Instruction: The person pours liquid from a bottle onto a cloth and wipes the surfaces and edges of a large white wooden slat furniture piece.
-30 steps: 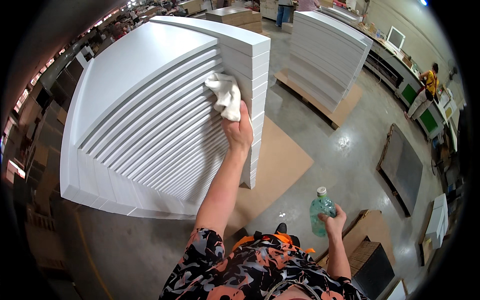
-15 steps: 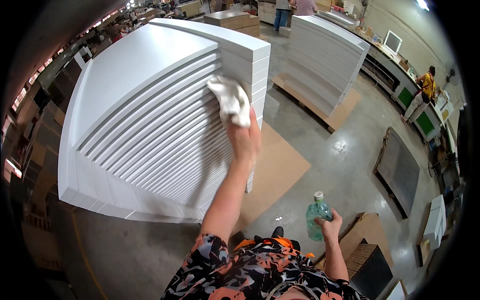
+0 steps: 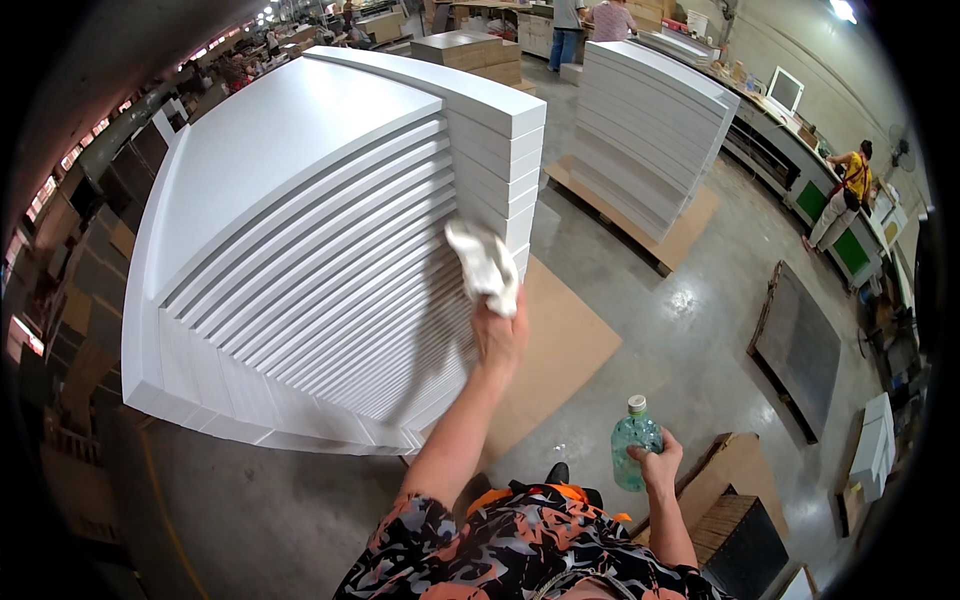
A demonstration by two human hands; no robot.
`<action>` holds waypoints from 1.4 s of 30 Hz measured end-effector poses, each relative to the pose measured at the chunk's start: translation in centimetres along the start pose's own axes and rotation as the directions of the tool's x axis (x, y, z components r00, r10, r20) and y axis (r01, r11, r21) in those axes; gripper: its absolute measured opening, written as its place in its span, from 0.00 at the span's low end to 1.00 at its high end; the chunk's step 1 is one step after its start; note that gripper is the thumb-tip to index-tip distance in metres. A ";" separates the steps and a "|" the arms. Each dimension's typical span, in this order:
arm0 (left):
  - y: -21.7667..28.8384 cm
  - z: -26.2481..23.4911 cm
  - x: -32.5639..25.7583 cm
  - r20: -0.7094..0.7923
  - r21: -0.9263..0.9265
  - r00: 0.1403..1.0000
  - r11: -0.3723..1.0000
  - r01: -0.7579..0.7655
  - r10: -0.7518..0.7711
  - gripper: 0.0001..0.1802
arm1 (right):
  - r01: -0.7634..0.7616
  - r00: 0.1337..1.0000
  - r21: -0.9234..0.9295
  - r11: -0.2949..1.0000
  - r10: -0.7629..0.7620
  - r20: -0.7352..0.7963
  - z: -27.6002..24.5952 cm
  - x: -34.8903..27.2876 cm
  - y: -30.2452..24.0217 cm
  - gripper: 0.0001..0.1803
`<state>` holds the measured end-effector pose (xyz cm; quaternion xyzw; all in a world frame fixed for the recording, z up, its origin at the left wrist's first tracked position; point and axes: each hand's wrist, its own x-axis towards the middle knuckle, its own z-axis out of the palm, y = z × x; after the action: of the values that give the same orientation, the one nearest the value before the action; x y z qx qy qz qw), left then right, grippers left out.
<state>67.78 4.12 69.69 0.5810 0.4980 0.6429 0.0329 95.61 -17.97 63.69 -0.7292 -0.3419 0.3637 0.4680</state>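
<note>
My left hand is closed on a crumpled white cloth. It is held at the right side of a tall stack of white panels, whose recessed edges form curved ridges; whether the cloth touches them I cannot tell. Lower right, my right hand grips a translucent green plastic bottle with a white cap, upright and away from the stack. Part of the bottle is covered by my fingers.
A second white panel stack stands on a brown board beyond the aisle. Dark flat panel lies on the floor at right. Brown cardboard extends beside the near stack. A person in yellow stands at the far-right bench.
My left hand and the cloth have moved down along the stack's ridged side. My right hand still holds the bottle, almost in the same place.
</note>
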 end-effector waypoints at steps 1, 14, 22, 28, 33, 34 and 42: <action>-0.4 -0.8 -2.3 0.101 0.021 0.995 1.000 0.013 -0.015 0.20 | -0.003 1.000 0.010 1.000 0.003 -0.008 0.3 -0.3 -0.2 0.22; -1.4 -5.3 -16.6 0.824 -0.390 0.147 -0.359 0.848 -0.547 0.24 | 0.132 0.991 -0.079 0.988 -0.133 -0.009 0.3 -0.5 0.2 0.23; 3.0 -6.4 -15.3 0.932 -0.256 0.060 -0.531 0.808 -0.358 0.26 | 0.635 0.750 -0.536 0.557 -0.611 0.255 0.2 -0.2 -3.9 0.28; 5.8 -7.4 -12.9 0.946 -0.294 0.167 -0.520 0.802 -0.277 0.28 | 0.822 0.404 -0.569 0.026 -0.731 0.550 1.1 1.2 -11.0 0.35; 7.5 -8.3 -11.5 0.932 -0.340 0.206 -0.519 0.784 -0.298 0.29 | 0.815 0.221 -0.518 -0.258 -0.688 0.691 1.7 1.7 -16.4 0.36; 7.7 -8.4 -11.2 0.930 -0.345 0.208 -0.524 0.779 -0.304 0.29 | 0.812 0.187 -0.504 -0.296 -0.686 0.703 2.1 1.8 -17.2 0.34; 7.8 -8.8 -9.9 0.903 -0.418 0.284 -0.497 0.761 -0.323 0.30 | 0.743 -0.072 -0.383 -0.549 -0.634 0.770 3.4 1.2 -21.1 0.23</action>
<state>68.27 -11.23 69.44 0.0760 0.1467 0.5090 0.8448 90.03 -8.58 82.06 -0.3042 -0.8982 -0.2981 0.1088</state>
